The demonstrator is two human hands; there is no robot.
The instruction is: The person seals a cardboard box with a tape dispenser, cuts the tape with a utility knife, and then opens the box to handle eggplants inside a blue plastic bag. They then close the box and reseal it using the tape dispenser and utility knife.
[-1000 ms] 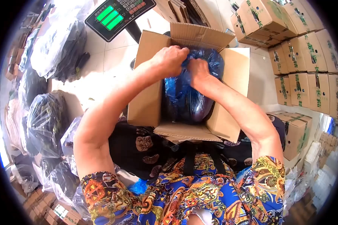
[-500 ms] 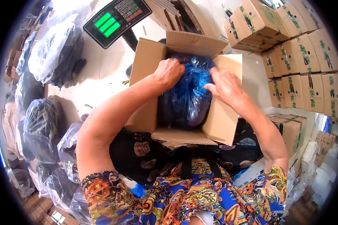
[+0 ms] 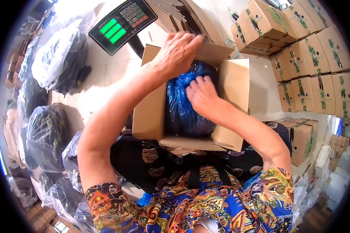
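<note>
A cardboard box [image 3: 147,110] with its flaps raised stands in front of my body. Inside it lies a blue plastic bag [image 3: 179,103], gathered at the top around dark, rounded contents whose kind I cannot make out. My left hand [image 3: 178,52] has moved up to the far flap [image 3: 216,51], fingers bent together over its upper edge; the hand hides much of that flap. My right hand [image 3: 202,93] rests on the bag, fingers curled into the crumpled blue plastic near its gathered top.
A scale display [image 3: 122,24] with green readouts stands beyond the box at left. Flattened cardboard [image 3: 182,17] leans at the far side. Stacked printed cartons [image 3: 305,58] line the right. Clear plastic bags of dark produce [image 3: 46,136] sit along the left.
My left hand has left the bag and moved up to the far flap. My right hand has shifted left and inward onto the bag's gathered top.
</note>
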